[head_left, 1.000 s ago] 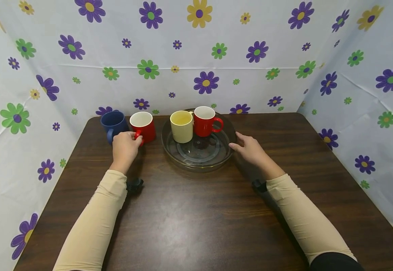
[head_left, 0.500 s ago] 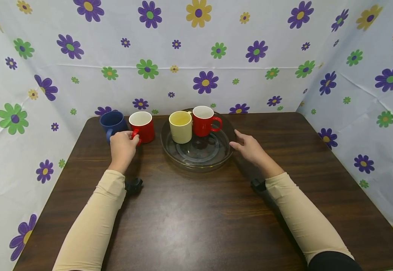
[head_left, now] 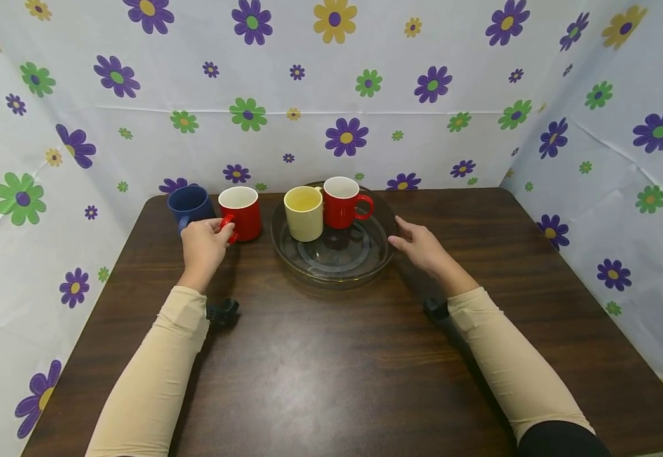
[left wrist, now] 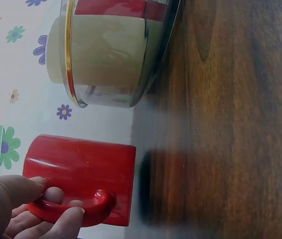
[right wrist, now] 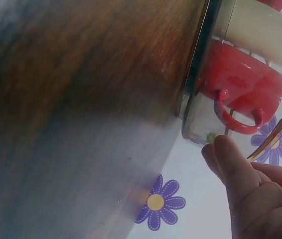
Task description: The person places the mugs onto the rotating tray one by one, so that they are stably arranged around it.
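My left hand (head_left: 202, 245) pinches the handle of a red mug (head_left: 247, 222) with a white inside, between thumb and fingers. In the left wrist view this mug (left wrist: 81, 169) is upright, and a gap shows between its base and its shadow on the table. A blue mug (head_left: 190, 202) stands just left of it, partly behind my hand. To the right is a round, dark-tinted glass dish (head_left: 337, 270) holding a pale yellow mug (head_left: 305, 222) and a second red mug (head_left: 339, 212). At the dish's right side rests my right hand (head_left: 421, 247), fingers fairly straight, thumb by the rim.
Everything stands on a dark brown wooden table (head_left: 331, 368). A white curtain (head_left: 422, 146) with printed flowers rises behind its back edge and along both sides. Each wrist wears a small black camera; the left one (head_left: 224, 312) sits just above the table.
The left hand has shifted slightly left while holding the handle, and the red mug has moved a little nearer the dish. The right hand and the dish have barely moved.
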The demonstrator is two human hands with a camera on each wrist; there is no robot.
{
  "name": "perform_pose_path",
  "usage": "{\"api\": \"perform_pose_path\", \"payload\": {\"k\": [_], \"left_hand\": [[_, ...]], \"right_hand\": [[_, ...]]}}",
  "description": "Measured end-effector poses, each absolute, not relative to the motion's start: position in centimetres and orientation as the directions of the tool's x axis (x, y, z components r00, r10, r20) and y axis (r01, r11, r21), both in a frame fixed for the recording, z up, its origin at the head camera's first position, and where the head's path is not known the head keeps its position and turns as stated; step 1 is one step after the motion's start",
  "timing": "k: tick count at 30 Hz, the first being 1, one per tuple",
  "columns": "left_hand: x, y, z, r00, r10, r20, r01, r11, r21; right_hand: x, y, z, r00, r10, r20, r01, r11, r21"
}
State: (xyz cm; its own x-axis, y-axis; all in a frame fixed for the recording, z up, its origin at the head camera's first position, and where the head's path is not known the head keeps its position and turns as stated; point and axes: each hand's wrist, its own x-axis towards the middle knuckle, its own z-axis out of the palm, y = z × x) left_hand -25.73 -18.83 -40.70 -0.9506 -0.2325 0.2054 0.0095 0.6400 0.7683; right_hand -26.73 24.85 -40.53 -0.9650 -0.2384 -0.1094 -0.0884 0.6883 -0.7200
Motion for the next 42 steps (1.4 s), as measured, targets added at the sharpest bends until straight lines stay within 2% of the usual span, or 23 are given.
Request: {"api": "perform_pose_path", "payload": {"k": [42], "left_hand": [[-21.6, -18.1, -35.5, -0.912, -0.192, 0.362, 0.180, 0.605, 0.776]], "right_hand": [[-26.8, 24.8, -40.4, -0.951, -0.273, -0.148, -0.087, 0.693, -0.716]]}}
